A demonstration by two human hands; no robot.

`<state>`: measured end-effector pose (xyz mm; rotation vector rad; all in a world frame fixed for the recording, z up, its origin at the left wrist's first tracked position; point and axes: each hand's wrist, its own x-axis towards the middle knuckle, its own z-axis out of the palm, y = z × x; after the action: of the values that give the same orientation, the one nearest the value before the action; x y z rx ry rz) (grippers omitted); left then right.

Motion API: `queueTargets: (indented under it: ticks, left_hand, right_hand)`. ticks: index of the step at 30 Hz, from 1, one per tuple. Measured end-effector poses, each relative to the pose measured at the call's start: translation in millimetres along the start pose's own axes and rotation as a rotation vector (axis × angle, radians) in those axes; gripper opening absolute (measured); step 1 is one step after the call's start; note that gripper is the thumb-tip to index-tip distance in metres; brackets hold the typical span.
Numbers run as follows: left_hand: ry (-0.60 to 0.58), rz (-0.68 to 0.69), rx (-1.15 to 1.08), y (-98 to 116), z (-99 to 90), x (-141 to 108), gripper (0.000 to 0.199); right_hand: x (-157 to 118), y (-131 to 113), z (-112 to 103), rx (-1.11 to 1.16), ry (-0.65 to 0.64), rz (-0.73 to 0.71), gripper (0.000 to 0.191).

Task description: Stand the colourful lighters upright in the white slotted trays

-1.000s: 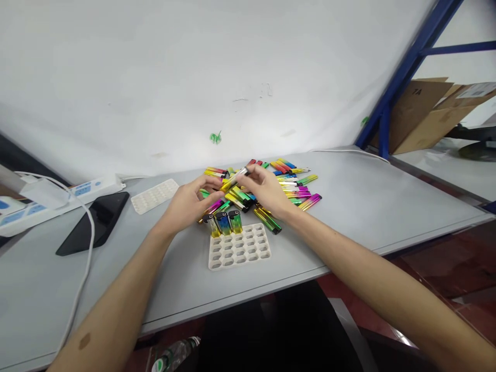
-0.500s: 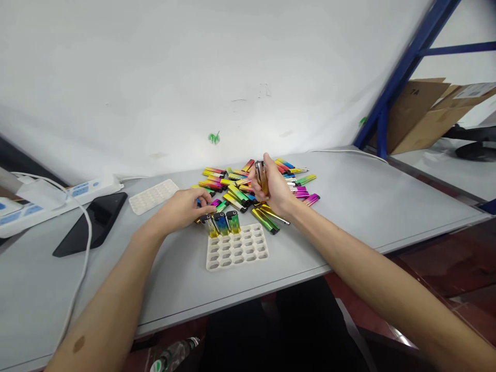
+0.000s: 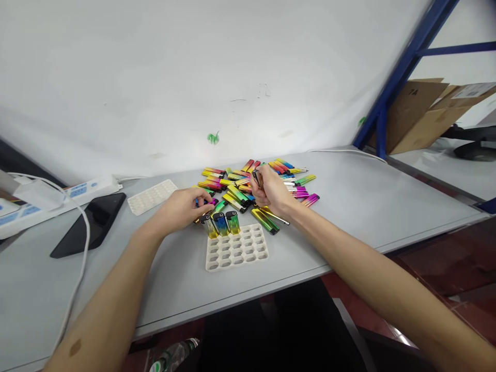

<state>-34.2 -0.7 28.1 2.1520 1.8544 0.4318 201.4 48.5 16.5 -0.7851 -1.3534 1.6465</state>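
Note:
My right hand [image 3: 270, 190] is wrapped round a lighter [image 3: 256, 177] above the pile; only its dark top end shows past my fingers. Curled low at the pile's left edge is my left hand [image 3: 187, 206], with blue and purple lighters at its fingertips; whether it grips one is hidden. Just in front lies a white tray [image 3: 237, 252] with rows of oval holes. Three lighters stand upright in its back left holes: a silver-yellow one [image 3: 210, 226], a blue one [image 3: 221, 224] and a green one [image 3: 233, 222].
Many shiny coloured lighters [image 3: 237, 195] lie loose against the wall side of the grey table [image 3: 349, 206]. Further left are a second white tray [image 3: 152, 197], a black phone [image 3: 90, 223], a power strip [image 3: 85, 188] and a white cable [image 3: 86, 248]. Cardboard boxes [image 3: 418, 113] stand at right.
My right hand has turned over and lowered slightly, so the lighter in it is now mostly covered. My left hand has stayed almost still at the pile's edge.

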Motion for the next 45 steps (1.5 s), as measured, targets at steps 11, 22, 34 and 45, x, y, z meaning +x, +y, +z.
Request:
queueTargets:
  ticks: [11,22,34,45]
  left_hand:
    - [-0.028,0.129,0.008,0.2,4.0,1.9,0.039]
    - [-0.062,0.095,-0.008,7.3,3.9,0.4,0.032]
    - [0.076,-0.099,-0.222,2.0,3.3,-3.0,0.038]
    - [0.193,-0.031,-0.346,-9.1,11.1,1.0,0.031]
  right_hand:
    - [1.2,0.8,1.6,-0.027,0.066,-0.014,0.052]
    - [2.1,2.4,0.7,-0.018,0.103,-0.032,0.049]
    - [-6.0,-9.8,-13.4,-0.373,-0.254,-0.139,0.030]
    - [-8.7,-8.9,-18.2,-0.652,-0.489,0.001,0.043]
